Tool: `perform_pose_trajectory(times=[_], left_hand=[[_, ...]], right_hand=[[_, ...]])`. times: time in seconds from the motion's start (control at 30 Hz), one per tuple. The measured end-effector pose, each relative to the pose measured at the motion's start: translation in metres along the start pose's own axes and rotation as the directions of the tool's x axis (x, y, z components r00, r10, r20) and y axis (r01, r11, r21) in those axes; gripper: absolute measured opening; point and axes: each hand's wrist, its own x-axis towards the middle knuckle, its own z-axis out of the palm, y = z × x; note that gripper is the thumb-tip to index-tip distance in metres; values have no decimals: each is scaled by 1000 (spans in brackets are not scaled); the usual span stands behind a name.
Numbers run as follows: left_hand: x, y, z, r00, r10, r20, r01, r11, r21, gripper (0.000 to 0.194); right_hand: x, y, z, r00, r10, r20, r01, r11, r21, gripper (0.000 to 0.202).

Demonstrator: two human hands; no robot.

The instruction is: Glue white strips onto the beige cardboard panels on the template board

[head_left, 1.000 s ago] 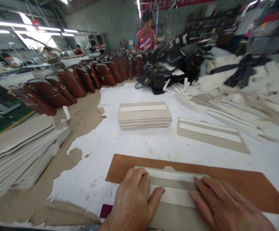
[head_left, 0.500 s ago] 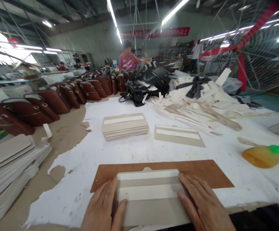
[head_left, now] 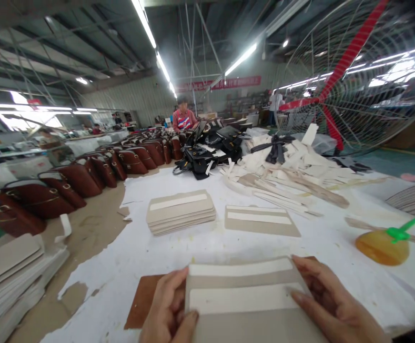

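Note:
A beige panel [head_left: 245,326] with two whitish strips across its upper part is at the bottom centre. My left hand [head_left: 169,307] grips its left edge, thumb on top and fingers curled at the side. On the right edge my right hand [head_left: 332,302] pinches it the same way, thumb on the upper face. Beneath the panel lies a flat brown leather-like piece [head_left: 140,302], mostly covered; its left end shows beside my left hand. Beyond are a stack of similar beige panels [head_left: 180,221] and a single striped panel [head_left: 264,231].
White sheeting [head_left: 121,281] covers the table. An amber blob with a green-handled tool [head_left: 399,233] lies right. Offcuts [head_left: 282,166], black bags [head_left: 200,157] and brown bags [head_left: 82,178] stand farther back. More panels [head_left: 10,281] lie left; a large fan [head_left: 321,99] stands right.
The beige panel has lifted from the brown piece and come nearer to me, with both hands now gripping its edges instead of lying along them. The camera has tilted up.

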Motion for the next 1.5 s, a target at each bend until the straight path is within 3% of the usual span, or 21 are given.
perform_pose_trajectory(times=[0.1, 0.17, 0.27, 0.37, 0.47, 0.63, 0.8, 1.0, 1.13, 1.2, 1.23, 1.3, 1.37, 1.43, 1.5], left_hand=[[60, 24, 40, 990, 109, 90, -120, 986, 119, 55], [104, 28, 70, 983, 154, 103, -173, 961, 215, 57], [157, 21, 109, 979, 170, 113, -195, 942, 272, 48], [184, 8, 137, 979, 159, 131, -195, 916, 349, 34], [185, -4, 150, 976, 125, 176, -191, 881, 432, 50], [159, -16, 146, 959, 16, 285, -183, 799, 572, 82], [152, -14, 144, 923, -46, 381, -231, 727, 647, 85], [152, -1, 149, 908, -106, 406, -217, 710, 670, 89], [128, 15, 123, 860, -142, 491, -250, 721, 646, 100], [113, 22, 93, 837, -59, 543, -335, 730, 596, 92], [107, 24, 74, 833, 38, 551, -402, 726, 558, 83], [101, 24, 29, 870, 238, 431, -462, 697, 549, 68], [107, 19, -19, 913, 353, 205, -399, 665, 632, 58], [123, 9, -61, 934, 354, 43, -287, 675, 680, 53], [140, -2, -91, 945, 320, -73, -182, 694, 697, 49]], right_hand=[[50, -5, -28, 974, 201, -106, -204, 979, -19, 78], [86, 1, -40, 956, 247, -161, -258, 965, -51, 84], [135, 22, -45, 949, 218, -229, -245, 965, -98, 69], [170, 48, -38, 943, 181, -278, -242, 949, -201, 43], [190, 72, -30, 942, 114, -315, -229, 905, -359, 29], [190, 98, -26, 957, -46, -288, -138, 798, -586, 26], [173, 109, -20, 974, -155, -165, -7, 708, -706, 28], [169, 113, -13, 970, -229, -81, 96, 669, -738, 32], [172, 108, -19, 959, -263, -107, 117, 711, -693, 44], [174, 100, -23, 950, -284, -129, 129, 734, -667, 49], [174, 94, -23, 944, -299, -136, 141, 743, -654, 51], [173, 76, -19, 933, -343, -111, 205, 756, -621, 53], [171, 50, -4, 920, -393, -12, 316, 757, -573, 50], [171, 20, 22, 891, -433, 138, 439, 742, -507, 45], [176, -9, 56, 849, -462, 256, 528, 721, -449, 42]])
